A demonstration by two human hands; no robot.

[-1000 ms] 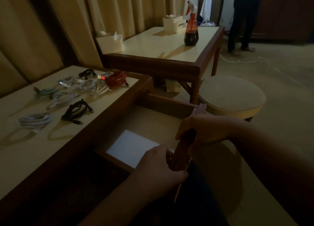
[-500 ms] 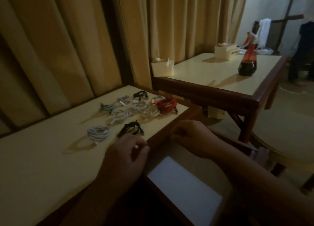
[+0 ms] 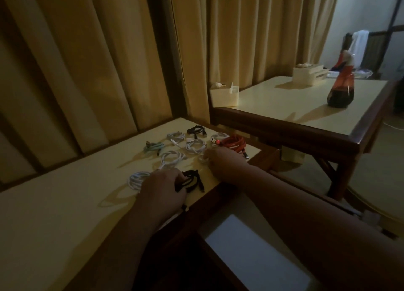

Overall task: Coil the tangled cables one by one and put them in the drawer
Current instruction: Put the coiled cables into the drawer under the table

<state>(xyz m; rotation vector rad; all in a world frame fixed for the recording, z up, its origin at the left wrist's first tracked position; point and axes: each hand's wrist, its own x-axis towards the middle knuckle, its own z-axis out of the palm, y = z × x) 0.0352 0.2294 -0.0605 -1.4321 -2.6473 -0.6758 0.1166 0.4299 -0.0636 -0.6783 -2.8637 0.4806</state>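
both hands have reached from drawer [image 3: 238, 207] to bench [image 3: 65, 214] | left hand [image 3: 164, 185] grips black cable [image 3: 192, 180] by front edge | right hand [image 3: 220, 161] on white cable [image 3: 202, 158], grip unclear | risk: loops snagging neighbours

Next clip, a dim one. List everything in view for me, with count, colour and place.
white cables: about six, white, near table
black cables: two, black, one far back, one at front edge
teal cable: one, teal, back left of group
red cable: one, red, right end
drawer: one, brown wood, open, white sheet inside
spray bottle: one, red, far table
boxes: two, cream, far table
curtains: yellow, behind both tables
left hand: one, on front black cable
right hand: one, on a white cable; grips unclear
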